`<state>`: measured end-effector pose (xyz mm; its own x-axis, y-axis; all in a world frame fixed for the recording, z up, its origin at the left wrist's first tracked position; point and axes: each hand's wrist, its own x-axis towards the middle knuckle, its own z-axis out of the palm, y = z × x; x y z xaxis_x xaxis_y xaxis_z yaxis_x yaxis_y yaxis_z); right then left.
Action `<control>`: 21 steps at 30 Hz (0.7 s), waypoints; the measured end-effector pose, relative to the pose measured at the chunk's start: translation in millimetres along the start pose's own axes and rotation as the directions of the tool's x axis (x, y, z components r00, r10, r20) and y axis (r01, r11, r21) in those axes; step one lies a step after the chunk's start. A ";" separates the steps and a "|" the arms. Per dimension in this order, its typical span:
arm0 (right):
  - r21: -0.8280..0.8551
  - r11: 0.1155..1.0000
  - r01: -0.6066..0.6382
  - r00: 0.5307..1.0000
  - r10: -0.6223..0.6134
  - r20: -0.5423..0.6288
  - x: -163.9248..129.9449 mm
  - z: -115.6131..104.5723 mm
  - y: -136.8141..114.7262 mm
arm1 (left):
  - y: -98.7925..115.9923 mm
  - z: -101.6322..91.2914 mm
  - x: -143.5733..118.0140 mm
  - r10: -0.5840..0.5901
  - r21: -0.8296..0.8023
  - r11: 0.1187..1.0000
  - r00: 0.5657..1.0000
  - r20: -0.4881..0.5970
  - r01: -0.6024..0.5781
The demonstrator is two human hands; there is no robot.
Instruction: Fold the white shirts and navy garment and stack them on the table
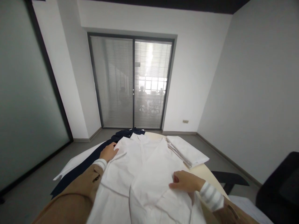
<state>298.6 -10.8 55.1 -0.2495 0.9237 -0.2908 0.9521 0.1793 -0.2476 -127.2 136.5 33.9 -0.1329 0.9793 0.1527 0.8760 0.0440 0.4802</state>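
Lying spread across the desk [211, 174] is a white shirt [144, 174], collar end pointing toward the glass doors [133, 82] at the far wall, and it serves as the landmark for everything else in the head view. The left hand [109, 152] rests on the shirt's left shoulder area, palm down with the fingers loosely extended and flat on the cloth; it grips nothing that can be seen. Its wrist shows a white cuff under a tan sleeve [81, 186] that runs back toward the camera along the shirt's left edge. The right hand [184, 181] sits at the shirt's right edge, nearer the camera than the left hand, its fingers curled in against the fabric; whether it pinches a fold or merely presses on it cannot be told. A grey-and-white striped cuff [211, 196] covers that wrist. Just left of the shirt, partly beneath it, lies a dark navy garment [88, 163] that reaches up past the collar. Right of the shirt, near its upper corner, a stack of folded white cloth [188, 151] sits on the bare desk. Well right of the shirt, off the desk, a black chair [279, 186] stands.
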 end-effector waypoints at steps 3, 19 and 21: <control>-0.017 0.995 0.099 0.994 -0.098 0.053 -18.0 -1.0 6.8 | -4.0 -2.0 -0.1 -0.021 0.007 1.000 1.000 -0.014 0.022; -0.065 0.998 -0.002 0.996 0.008 0.091 -7.2 -20.2 1.9 | -2.4 3.2 2.6 -0.002 0.027 1.000 0.997 -0.071 0.004; -0.031 0.999 0.045 0.994 -0.042 0.099 0.9 -19.2 -5.0 | 2.5 1.0 3.3 0.072 0.043 0.997 0.995 -0.068 -0.070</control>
<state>297.0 -4.4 73.8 -0.3053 0.8775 -0.3699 0.9449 0.2309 -0.2321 -125.0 140.1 34.7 -0.1005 0.9641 0.2458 0.9023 -0.0158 0.4307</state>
